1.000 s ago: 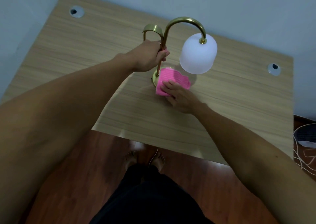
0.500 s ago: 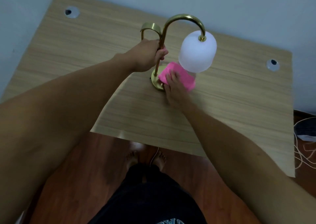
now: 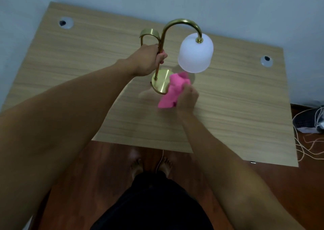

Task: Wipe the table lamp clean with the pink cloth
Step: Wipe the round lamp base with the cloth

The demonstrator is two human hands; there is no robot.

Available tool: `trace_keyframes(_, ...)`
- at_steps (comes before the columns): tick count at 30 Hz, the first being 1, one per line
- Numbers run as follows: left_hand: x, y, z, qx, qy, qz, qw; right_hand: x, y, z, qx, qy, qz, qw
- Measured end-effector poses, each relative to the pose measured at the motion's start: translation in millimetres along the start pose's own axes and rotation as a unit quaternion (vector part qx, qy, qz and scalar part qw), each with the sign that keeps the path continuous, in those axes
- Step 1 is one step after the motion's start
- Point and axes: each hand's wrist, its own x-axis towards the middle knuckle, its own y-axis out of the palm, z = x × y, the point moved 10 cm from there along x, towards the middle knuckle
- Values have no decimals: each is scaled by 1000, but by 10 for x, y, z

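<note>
Brass stem (image 3: 160, 54) is gripped by the left hand (image 3: 149, 61); mid-frame, the pink cloth (image 3: 172, 91), clenched in the right hand (image 3: 188, 98), is rubbed over the lamp base (image 3: 160, 84). The white shade (image 3: 195, 53) probably comes next.

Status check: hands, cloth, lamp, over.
Left hand gripping lamp stem. Right hand holds pink cloth on brass base. Nothing blocking.

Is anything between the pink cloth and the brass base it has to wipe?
Nothing visible. The right hand holds the pink cloth with its upper end over the brass base. The white shade hangs above, and the left hand grips the stem.
</note>
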Motion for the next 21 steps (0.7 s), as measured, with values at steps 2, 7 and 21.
trace_keyframes(2, -1, -2, 9, -5, -1, 1, 1000, 205, -164, 217, 14, -35, -52, 998)
trace_keyframes(7, 17, 17, 35, 0, -6, 4, 1000, 554, 302, 225, -99, -96, 116, 984)
trace_keyframes(21, -1, 15, 47, -16, -17, 15, 1000, -446, 1088, -631, -489, -264, 119, 823)
